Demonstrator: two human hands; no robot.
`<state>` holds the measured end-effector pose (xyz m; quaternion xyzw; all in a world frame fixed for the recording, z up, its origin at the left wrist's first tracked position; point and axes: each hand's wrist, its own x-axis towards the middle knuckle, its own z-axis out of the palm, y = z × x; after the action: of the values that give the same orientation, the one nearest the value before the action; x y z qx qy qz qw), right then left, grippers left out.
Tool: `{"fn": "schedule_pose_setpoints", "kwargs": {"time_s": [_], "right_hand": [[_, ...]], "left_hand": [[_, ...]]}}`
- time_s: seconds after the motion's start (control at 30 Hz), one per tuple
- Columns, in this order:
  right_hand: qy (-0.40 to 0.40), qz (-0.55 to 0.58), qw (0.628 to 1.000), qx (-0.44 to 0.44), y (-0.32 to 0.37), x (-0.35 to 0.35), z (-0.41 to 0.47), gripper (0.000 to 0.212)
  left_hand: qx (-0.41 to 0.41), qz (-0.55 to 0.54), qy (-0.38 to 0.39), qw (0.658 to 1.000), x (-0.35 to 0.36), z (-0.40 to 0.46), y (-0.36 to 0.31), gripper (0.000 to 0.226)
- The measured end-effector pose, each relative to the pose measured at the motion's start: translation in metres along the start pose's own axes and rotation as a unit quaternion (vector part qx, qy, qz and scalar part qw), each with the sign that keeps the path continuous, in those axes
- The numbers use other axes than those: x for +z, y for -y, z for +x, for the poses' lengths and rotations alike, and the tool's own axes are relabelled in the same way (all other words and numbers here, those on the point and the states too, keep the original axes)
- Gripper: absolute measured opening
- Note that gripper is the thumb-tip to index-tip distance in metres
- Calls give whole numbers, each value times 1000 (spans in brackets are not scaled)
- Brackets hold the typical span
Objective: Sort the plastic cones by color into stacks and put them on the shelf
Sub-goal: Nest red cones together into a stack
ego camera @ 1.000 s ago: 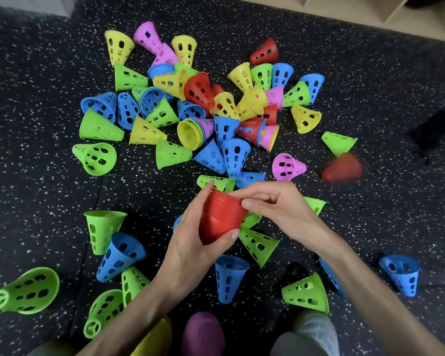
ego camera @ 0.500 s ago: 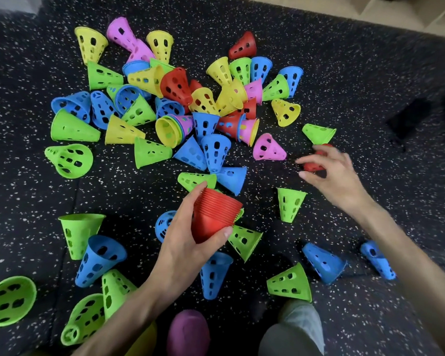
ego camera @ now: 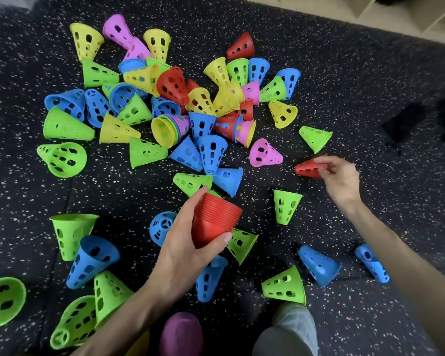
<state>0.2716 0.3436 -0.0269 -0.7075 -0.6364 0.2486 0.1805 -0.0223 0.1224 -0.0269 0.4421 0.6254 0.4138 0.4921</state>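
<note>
Right of the red stack (ego camera: 216, 222) gripped in the left hand (ego camera: 183, 250), the right hand (ego camera: 341, 176) pinches 1 red cone (ego camera: 307, 168), tip pointing left toward the stack.

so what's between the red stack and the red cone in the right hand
In the head view, one upright green cone stands on the speckled floor between the red stack and the red cone; otherwise bare.

Open floor (ego camera: 357, 73): far right, bare | Obstacles: dense cone pile (ego camera: 180, 106) at centre-left | scattered green cones (ego camera: 72, 235) near left.
</note>
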Motion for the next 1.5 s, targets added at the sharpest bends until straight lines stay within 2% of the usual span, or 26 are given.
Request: {"fn": "schedule_pose_setpoints", "kwargs": {"time_s": [0.27,0.43,0.63,0.77,0.87,1.07,1.33,1.4,1.5], "right_hand": [[71,110,987,-91,51,16,-24,44],[107,171,970,-133,86,23,-41,45],[233,212,937,-150,121,25,-65,36],[334,238,900,-145,133,28,-84,32],[370,251,884,-138,136,36,-92,31],[397,238,873,-153,132,49,-94,27],[420,229,864,-156,137,53,-88,25],[397,227,875,-161,142,52,-84,21],[313,189,917,-158,147,46,-69,19]], "left_hand": [[2,4,-10,1000,-3,-1,0,87],[3,10,-13,1000,-5,-1,1,85],[4,10,-25,1000,-6,-1,1,85],[7,12,-30,999,-5,-1,1,85],[10,10,-31,999,-5,0,1,86],[11,10,-29,999,-7,-2,3,95],[17,9,-29,999,-13,1,5,84],[16,3,-41,999,-15,2,5,84],[15,-12,-49,999,-17,4,4,83]]}}
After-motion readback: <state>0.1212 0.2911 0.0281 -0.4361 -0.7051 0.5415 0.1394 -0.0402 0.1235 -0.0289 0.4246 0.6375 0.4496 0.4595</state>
